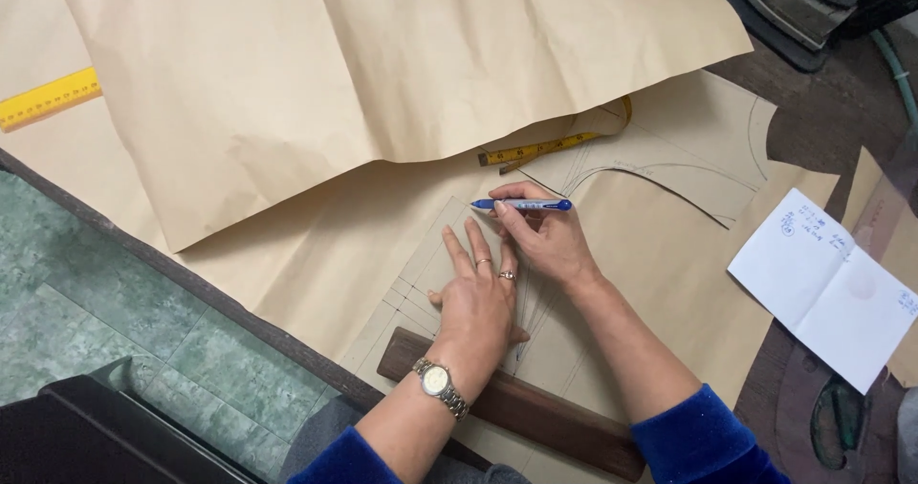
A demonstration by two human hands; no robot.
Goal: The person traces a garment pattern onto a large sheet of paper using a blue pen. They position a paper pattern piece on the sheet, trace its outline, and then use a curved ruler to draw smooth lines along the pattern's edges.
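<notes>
While my right hand pinches a blue pen between thumb and fingers, tip pointing left at the corner of the cut pattern piece, my left hand lies flat with fingers spread on that piece, holding nothing and pressing it to the brown paper beneath; I judge I'm mid-tracing its edge, and the next stroke wants the piece kept from sliding. A dark wooden bar rests just behind my wrist, a yellow tape measure curls beyond the pen. Whether the tip touches paper I cannot tell; pencil lines under my palm are hidden
</notes>
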